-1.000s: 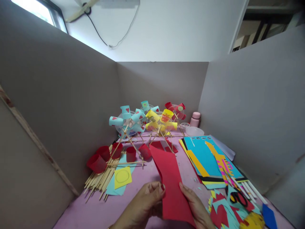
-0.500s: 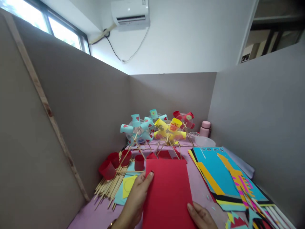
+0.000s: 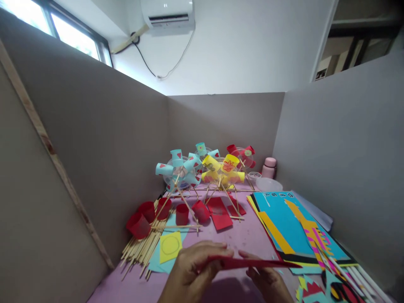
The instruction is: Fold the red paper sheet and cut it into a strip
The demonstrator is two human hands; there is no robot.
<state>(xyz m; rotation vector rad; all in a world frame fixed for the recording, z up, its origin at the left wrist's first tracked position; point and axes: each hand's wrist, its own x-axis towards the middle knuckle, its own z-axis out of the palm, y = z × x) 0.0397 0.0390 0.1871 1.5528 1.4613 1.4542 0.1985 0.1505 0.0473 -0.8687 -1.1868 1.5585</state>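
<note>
Both my hands hold a red paper sheet (image 3: 252, 264) low in front of me, seen almost edge-on and lying flat. My left hand (image 3: 192, 271) pinches its left end with fingers curled over it. My right hand (image 3: 268, 282) grips it from below near the middle. Beyond them on the pink table (image 3: 246, 235) stand several red paper cups (image 3: 139, 225) and a pile of wooden sticks (image 3: 142, 248).
Paper-cup wheels in blue (image 3: 178, 170), yellow (image 3: 222, 168) and red (image 3: 241, 153) stand at the back. A stack of coloured paper sheets (image 3: 284, 219) lies at right, with scissors (image 3: 342, 292) and white sticks (image 3: 362, 277) near the corner. Grey partition walls (image 3: 94, 139) enclose three sides.
The red sheet was facing me upright; now it is tipped flat, edge-on. Both hands have closed in on it, the left moving from its side edge to its end.
</note>
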